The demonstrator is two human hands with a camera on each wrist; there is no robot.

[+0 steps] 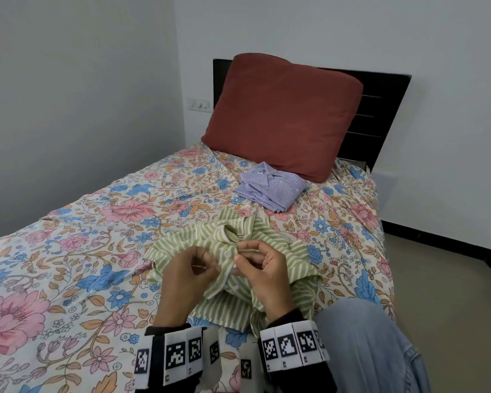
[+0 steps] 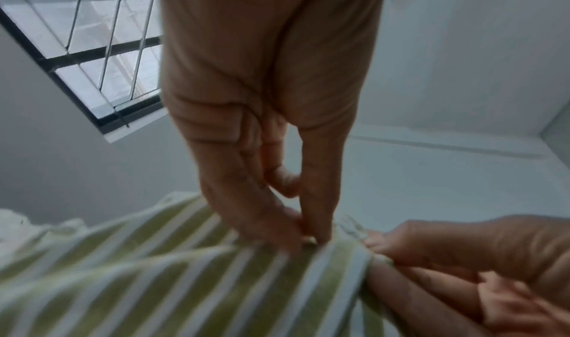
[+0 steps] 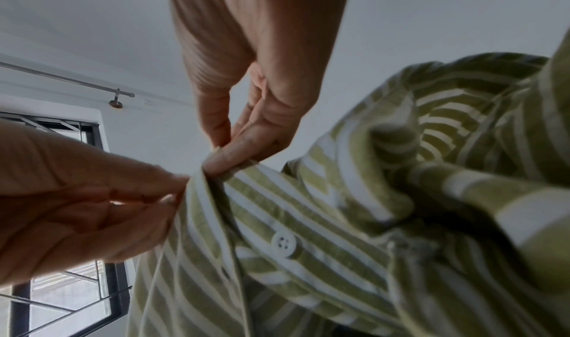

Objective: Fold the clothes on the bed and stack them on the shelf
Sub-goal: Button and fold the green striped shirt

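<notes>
Head view: our left hand [image 1: 192, 275] and right hand [image 1: 262, 269] pinch the green striped shirt [image 1: 278, 239] between them, near on the bed [image 1: 77, 231].

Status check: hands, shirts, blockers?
Left hand and right hand both pinch green striped shirt placket, unfolded. Blue striped shirt folded by pillow. No blockers visible.
</notes>
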